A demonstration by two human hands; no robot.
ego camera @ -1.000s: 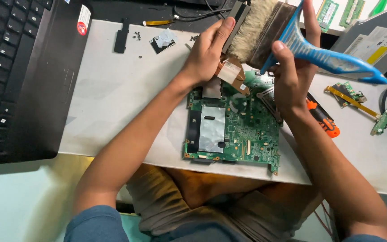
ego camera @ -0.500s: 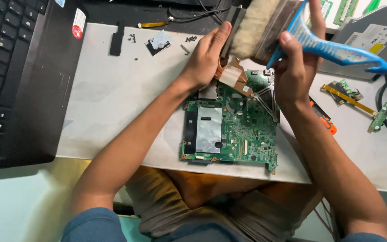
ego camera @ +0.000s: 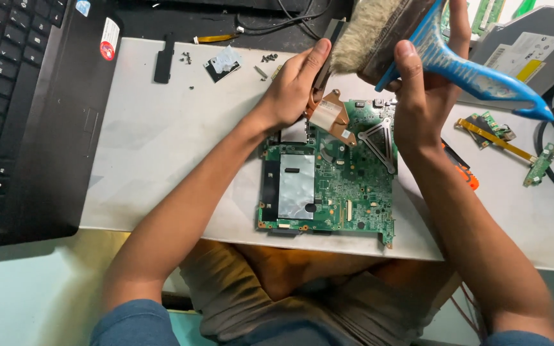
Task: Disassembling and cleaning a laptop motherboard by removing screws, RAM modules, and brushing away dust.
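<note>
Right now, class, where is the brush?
The brush is at the top of the head view, in the right hand, above the green board.

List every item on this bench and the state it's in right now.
Motherboard: bare, flat on the white board.
Copper heatsink: lifted at the motherboard's top edge, left hand on it.
Brush: held by right hand, bristles up-left.
Laptop: open, keyboard showing.

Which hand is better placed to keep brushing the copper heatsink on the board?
The right hand. It grips the blue-handled brush, whose bristles sit just above the copper heatsink. The left hand is at the heatsink's upper edge on the green circuit board, apparently steadying it.
</note>
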